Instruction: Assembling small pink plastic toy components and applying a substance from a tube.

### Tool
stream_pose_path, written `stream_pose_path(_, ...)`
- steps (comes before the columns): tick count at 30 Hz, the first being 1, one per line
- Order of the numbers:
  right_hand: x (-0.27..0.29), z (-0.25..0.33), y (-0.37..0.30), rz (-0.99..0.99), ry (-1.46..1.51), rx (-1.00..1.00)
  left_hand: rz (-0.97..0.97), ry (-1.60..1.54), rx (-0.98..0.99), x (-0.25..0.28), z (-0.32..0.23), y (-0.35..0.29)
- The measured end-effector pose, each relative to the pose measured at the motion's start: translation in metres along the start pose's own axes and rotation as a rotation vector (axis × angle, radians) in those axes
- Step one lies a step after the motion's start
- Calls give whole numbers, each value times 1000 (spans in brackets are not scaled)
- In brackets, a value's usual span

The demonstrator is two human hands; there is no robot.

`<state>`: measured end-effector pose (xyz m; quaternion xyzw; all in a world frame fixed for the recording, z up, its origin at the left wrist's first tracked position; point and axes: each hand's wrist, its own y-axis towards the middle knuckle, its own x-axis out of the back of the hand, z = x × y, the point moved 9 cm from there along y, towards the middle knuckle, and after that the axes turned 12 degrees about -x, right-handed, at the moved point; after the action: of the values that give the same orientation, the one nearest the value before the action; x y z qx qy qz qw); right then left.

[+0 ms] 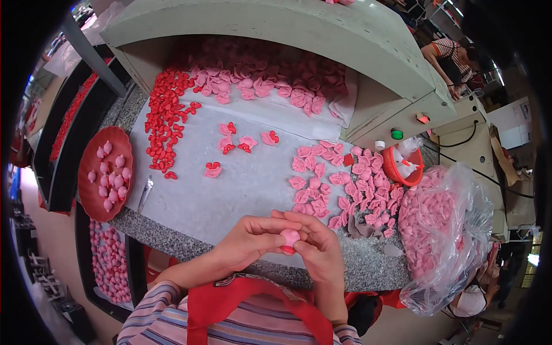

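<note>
Between both hands, close to my body at the table's near edge, is a small rounded pink piece with a red part [290, 236] at its lower end. My left hand [251, 240] pinches it from the left with thumb and fingers. From the right, my right hand [319, 246] grips it, thumb pressed against it and fingers curled behind. Ahead on the white sheet [190, 198] lie several pink shell-like pieces with red bow-shaped parts, one of them a single pink piece [213, 170]. Loose pink pieces [315, 195] spread to the right of my hands.
Small red pieces [162, 123] are heaped left, beside a red scalloped dish [92, 198] of pink balls. A slim metal tool [145, 194] lies near it. A grey metal housing [276, 26] arches over more pink pieces. Right stand a red basket [390, 167] and a clear plastic bag [468, 201].
</note>
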<state>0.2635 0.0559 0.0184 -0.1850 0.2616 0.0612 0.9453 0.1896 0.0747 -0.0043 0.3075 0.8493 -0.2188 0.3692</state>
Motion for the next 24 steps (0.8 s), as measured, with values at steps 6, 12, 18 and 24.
stream_pose_path(6, 13, -7, 8, 29, 72, 11, -61, 123, -41, 5, 1, 8)
stream_pose_path(12, 14, -14, 9, 25, 100, 20, -71, 182, -63, 7, -1, 7)
stream_pose_path(18, 11, -17, 6, 41, 117, 24, -41, 216, -89, 7, -3, 2)
stream_pose_path(24, 9, -10, 7, 33, 80, 36, -19, 89, -44, 8, 4, 2)
